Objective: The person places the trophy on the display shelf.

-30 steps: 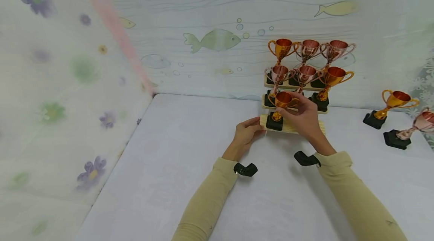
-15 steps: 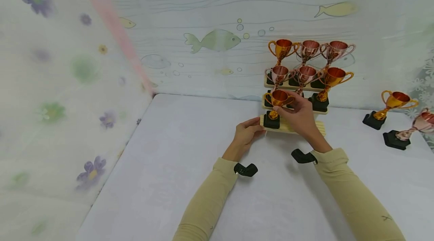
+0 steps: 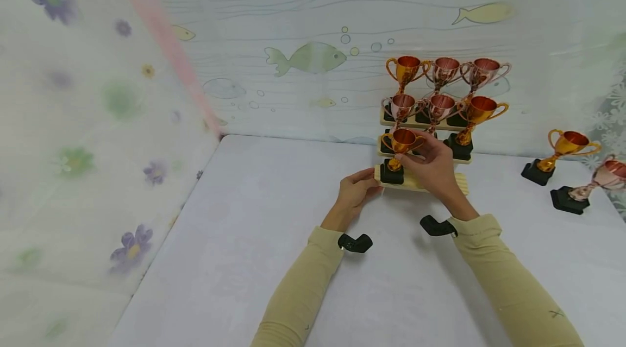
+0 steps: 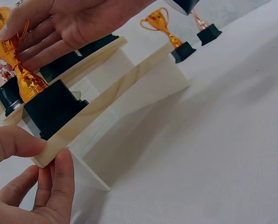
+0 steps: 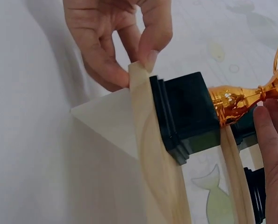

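My left hand (image 3: 354, 195) pinches the left end of the lowest wooden shelf (image 4: 106, 99) of a tiered rack, thumb above and fingers below. On that end stands a small gold trophy cup (image 3: 404, 142), its black base (image 4: 54, 109) upright on the board. My right hand (image 3: 437, 166) holds this trophy by its cup and stem from the right side. In the right wrist view, the base (image 5: 188, 116) lies against the shelf surface close to the left fingertips. The right hand covers part of the shelf behind it.
Two tiers behind hold several gold and rose-gold trophies (image 3: 481, 111), close behind my right hand. A gold trophy (image 3: 569, 143) and a rose-gold one (image 3: 567, 200) stand on the white table (image 3: 274, 200) at the right. A fish-patterned wall covering (image 3: 313, 59) hangs behind.
My right hand has shifted the gold trophy slightly left and back, closer to the shelf's left end. Over the last half second it stays nearly still. The left hand keeps its place.
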`<action>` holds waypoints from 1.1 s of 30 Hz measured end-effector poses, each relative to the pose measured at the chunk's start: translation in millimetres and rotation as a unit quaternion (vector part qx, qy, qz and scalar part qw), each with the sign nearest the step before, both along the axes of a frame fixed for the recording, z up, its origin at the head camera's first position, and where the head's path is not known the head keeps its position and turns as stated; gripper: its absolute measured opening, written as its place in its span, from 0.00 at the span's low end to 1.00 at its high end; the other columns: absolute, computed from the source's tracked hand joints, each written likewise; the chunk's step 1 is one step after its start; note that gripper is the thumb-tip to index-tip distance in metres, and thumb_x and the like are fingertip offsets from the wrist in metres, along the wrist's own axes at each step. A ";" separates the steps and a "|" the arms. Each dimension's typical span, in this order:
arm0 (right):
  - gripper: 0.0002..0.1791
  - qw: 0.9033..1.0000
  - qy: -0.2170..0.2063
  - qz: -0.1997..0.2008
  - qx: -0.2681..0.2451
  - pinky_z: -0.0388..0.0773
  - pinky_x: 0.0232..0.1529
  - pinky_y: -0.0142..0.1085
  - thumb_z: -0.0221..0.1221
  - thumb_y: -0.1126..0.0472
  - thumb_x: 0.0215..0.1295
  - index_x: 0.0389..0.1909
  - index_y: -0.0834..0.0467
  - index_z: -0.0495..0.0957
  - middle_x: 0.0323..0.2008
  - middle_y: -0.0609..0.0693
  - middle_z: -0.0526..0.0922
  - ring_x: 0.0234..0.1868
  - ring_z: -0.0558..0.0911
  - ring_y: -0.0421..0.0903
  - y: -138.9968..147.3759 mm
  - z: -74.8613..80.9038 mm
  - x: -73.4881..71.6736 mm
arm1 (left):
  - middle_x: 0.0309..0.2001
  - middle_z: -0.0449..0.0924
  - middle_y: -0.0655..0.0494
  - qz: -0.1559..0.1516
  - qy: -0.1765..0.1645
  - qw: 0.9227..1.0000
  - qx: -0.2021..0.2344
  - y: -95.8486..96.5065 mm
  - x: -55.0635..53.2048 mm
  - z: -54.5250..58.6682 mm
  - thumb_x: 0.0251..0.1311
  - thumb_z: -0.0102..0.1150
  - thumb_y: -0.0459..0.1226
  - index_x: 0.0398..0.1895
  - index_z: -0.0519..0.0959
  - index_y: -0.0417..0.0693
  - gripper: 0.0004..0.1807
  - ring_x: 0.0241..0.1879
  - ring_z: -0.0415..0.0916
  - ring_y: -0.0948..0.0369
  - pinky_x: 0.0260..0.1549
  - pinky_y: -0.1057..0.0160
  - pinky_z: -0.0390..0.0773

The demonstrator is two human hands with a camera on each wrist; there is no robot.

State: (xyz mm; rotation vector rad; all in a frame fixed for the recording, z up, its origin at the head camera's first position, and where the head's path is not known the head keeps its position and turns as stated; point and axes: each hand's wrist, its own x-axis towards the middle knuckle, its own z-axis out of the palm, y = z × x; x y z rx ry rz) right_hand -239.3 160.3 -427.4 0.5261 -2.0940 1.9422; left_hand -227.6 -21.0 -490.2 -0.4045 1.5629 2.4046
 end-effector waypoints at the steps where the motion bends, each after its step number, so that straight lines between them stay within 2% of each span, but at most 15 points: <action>1: 0.30 1.000 -0.002 0.001 -0.002 0.83 0.48 0.26 0.67 0.77 0.59 0.65 0.65 0.75 0.52 0.42 0.83 0.49 0.85 0.36 0.8 -0.9 0.8 | 0.52 0.84 0.45 -0.001 0.002 1.000 -0.001 0.3 -0.1 -0.3 0.59 0.61 0.22 0.62 0.79 0.37 0.25 0.38 0.82 0.60 0.44 0.64 0.86; 6: 0.32 1.000 -0.006 0.011 -0.029 0.83 0.50 0.28 0.67 0.79 0.58 0.65 0.66 0.74 0.53 0.44 0.83 0.52 0.84 0.38 7.4 -5.6 8.8 | 0.53 0.84 0.43 -0.002 0.005 1.000 -0.003 1.2 0.1 -1.2 0.59 0.61 0.22 0.62 0.79 0.36 0.25 0.39 0.82 0.60 0.45 0.64 0.86; 13: 0.33 0.998 0.027 0.012 -0.059 0.83 0.50 0.29 0.62 0.86 0.56 0.64 0.73 0.72 0.55 0.52 0.84 0.52 0.86 0.42 37.3 -12.1 30.3 | 0.54 0.83 0.38 -0.001 0.020 1.000 -0.008 0.5 0.6 0.9 0.60 0.59 0.20 0.62 0.78 0.32 0.25 0.40 0.82 0.59 0.49 0.60 0.86; 18: 0.29 0.998 0.022 -0.036 -0.039 0.82 0.51 0.28 0.61 0.85 0.57 0.62 0.74 0.73 0.54 0.50 0.85 0.51 0.85 0.40 70.7 -18.1 49.8 | 0.54 0.83 0.38 -0.002 0.025 1.000 -0.011 -0.9 -0.2 1.9 0.59 0.60 0.20 0.61 0.78 0.32 0.25 0.41 0.82 0.58 0.49 0.59 0.86; 22: 0.28 0.994 0.005 -0.105 -0.026 0.80 0.51 0.25 0.62 0.84 0.58 0.61 0.71 0.76 0.52 0.47 0.85 0.50 0.84 0.39 101.0 -21.7 65.5 | 0.54 0.83 0.38 -0.001 0.027 1.000 -0.012 -1.1 -0.7 1.9 0.58 0.60 0.19 0.61 0.78 0.32 0.25 0.43 0.83 0.57 0.47 0.61 0.86; 24: 0.27 0.989 0.002 -0.143 -0.039 0.80 0.50 0.23 0.62 0.85 0.56 0.59 0.71 0.77 0.50 0.48 0.85 0.49 0.84 0.40 116.9 -23.5 72.0 | 0.55 0.82 0.37 -0.002 0.031 0.999 -0.013 -1.0 -0.5 2.5 0.59 0.59 0.19 0.61 0.78 0.31 0.25 0.44 0.83 0.55 0.47 0.61 0.86; 27: 0.25 0.976 0.007 -0.209 -0.055 0.81 0.48 0.21 0.62 0.86 0.54 0.55 0.73 0.79 0.46 0.50 0.85 0.46 0.83 0.42 141.9 -25.9 80.9 | 0.56 0.82 0.36 -0.005 0.033 0.999 -0.013 -0.7 0.1 3.1 0.59 0.59 0.19 0.62 0.77 0.30 0.25 0.46 0.83 0.54 0.48 0.61 0.86; 30: 0.24 0.959 0.002 -0.285 -0.011 0.79 0.47 0.17 0.63 0.83 0.56 0.55 0.69 0.81 0.44 0.44 0.84 0.44 0.82 0.38 167.7 -27.4 88.7 | 0.56 0.81 0.37 -0.006 0.030 0.999 -0.011 -1.1 0.4 3.4 0.60 0.59 0.20 0.62 0.77 0.31 0.24 0.46 0.83 0.55 0.49 0.61 0.86; 33: 0.24 0.932 -0.022 -0.357 0.057 0.75 0.51 0.15 0.62 0.78 0.62 0.59 0.63 0.81 0.43 0.35 0.80 0.45 0.79 0.33 192.1 -26.0 95.4 | 0.56 0.82 0.36 -0.005 0.028 1.000 -0.006 -1.6 0.4 3.5 0.61 0.59 0.20 0.62 0.77 0.31 0.24 0.42 0.83 0.58 0.49 0.61 0.86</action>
